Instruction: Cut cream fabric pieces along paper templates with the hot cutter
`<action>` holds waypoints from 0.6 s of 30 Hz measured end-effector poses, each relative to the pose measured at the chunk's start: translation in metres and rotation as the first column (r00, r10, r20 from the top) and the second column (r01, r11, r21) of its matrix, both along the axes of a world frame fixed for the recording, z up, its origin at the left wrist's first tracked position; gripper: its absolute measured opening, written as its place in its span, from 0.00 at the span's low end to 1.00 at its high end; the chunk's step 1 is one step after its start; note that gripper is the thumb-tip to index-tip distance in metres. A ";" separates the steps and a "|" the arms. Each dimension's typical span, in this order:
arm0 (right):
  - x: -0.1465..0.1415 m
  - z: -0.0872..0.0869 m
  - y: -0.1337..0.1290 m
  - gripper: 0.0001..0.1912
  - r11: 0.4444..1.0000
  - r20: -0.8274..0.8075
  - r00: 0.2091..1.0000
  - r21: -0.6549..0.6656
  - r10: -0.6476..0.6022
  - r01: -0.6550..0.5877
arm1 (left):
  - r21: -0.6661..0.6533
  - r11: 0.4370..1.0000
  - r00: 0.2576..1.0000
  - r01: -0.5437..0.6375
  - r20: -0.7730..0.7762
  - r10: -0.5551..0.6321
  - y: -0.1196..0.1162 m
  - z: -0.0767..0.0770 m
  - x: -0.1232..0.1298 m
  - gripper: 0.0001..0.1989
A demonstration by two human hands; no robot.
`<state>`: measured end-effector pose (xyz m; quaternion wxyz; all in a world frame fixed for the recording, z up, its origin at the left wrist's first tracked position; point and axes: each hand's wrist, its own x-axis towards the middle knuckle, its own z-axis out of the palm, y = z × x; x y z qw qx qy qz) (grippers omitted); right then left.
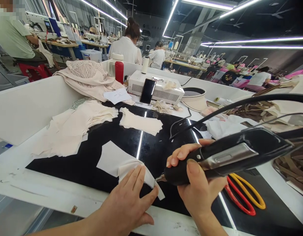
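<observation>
My right hand [198,177] is wrapped round a black corded handheld tool [230,152] with a long metal lever on its side. The tool's narrow metal tip meets the edge of a pale fabric piece [112,157], close to my left fingers. On that fabric lies my left hand [131,193], pressing it flat with the fingers stretched out. A layer of the fabric is folded under the fingertips, and a narrow strip sticks out beyond them. Scissors [247,193] with red and yellow handles lie right of my right hand, their blades hidden.
Stacks of cream fabric pieces [67,131] and a smaller stack [141,121] lie on the black board [97,177]. Behind stand a phone [148,91], a white vented box [139,83] and a red bottle [119,70]. Brown straps [293,167] lie right. Other people sit at sewing machines beyond.
</observation>
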<state>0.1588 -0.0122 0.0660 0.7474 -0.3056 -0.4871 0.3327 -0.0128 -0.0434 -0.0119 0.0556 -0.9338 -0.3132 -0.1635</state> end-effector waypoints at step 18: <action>-0.010 0.003 0.021 0.19 0.999 -0.059 0.998 0.024 0.027 -0.025 | -0.018 1.000 0.999 0.020 0.027 -0.020 0.002 -0.004 -0.002 0.44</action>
